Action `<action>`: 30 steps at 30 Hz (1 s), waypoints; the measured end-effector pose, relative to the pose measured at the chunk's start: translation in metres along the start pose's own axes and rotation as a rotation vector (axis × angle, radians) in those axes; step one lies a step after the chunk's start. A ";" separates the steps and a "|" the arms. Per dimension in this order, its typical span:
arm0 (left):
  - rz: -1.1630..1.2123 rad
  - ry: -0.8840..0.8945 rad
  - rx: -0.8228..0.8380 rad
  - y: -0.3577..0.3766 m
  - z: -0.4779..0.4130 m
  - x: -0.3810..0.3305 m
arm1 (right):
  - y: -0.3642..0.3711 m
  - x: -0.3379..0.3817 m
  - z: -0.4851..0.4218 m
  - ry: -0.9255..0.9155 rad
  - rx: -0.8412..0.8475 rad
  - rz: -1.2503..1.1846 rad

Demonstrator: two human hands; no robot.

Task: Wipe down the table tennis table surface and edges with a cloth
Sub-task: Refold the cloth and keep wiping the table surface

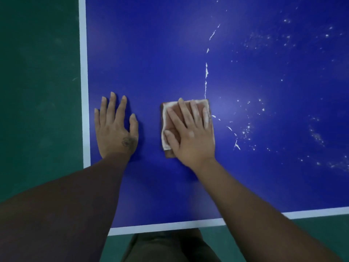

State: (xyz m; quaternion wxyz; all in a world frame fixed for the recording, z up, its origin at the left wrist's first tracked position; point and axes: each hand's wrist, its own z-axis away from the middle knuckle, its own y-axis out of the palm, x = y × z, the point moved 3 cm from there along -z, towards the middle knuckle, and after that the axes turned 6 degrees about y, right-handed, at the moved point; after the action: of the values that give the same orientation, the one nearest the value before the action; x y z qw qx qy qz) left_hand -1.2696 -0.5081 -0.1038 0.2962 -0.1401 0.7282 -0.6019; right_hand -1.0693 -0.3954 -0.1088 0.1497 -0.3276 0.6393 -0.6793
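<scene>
The blue table tennis table (151, 53) fills the view, with a white border line along its left and near edges. A folded brownish cloth (166, 118), dusted white, lies flat on the blue surface near the table's left corner. My right hand (190, 133) presses down on the cloth with straight, spread fingers. Flat on the bare table to the left of the cloth rests my left hand (115, 127), fingers spread, close to the left white line. White powder specks and streaks (249, 129) cover the surface right of the cloth.
Green floor (37, 91) lies beyond the table's left edge and below its near edge. A thin broken line of white residue (206, 72) runs away from the cloth's far right corner. My legs show under the near edge.
</scene>
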 end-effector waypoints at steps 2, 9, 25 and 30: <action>0.014 0.003 -0.017 -0.002 0.000 -0.001 | -0.008 -0.026 -0.005 0.022 -0.019 0.018; 0.003 0.004 -0.042 0.000 0.001 -0.002 | -0.028 -0.072 0.007 0.178 -0.044 0.108; 0.003 -0.009 -0.020 0.000 0.002 -0.001 | -0.019 -0.062 -0.067 0.008 -0.062 0.073; 0.021 -0.022 0.003 -0.002 -0.001 -0.003 | -0.042 -0.128 -0.064 0.208 -0.018 0.129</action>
State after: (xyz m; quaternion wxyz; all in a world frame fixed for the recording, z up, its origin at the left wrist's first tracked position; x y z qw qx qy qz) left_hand -1.2678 -0.5060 -0.1013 0.3109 -0.1386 0.7253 -0.5983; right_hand -1.0061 -0.2611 -0.0985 0.1230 -0.2150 0.6774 -0.6927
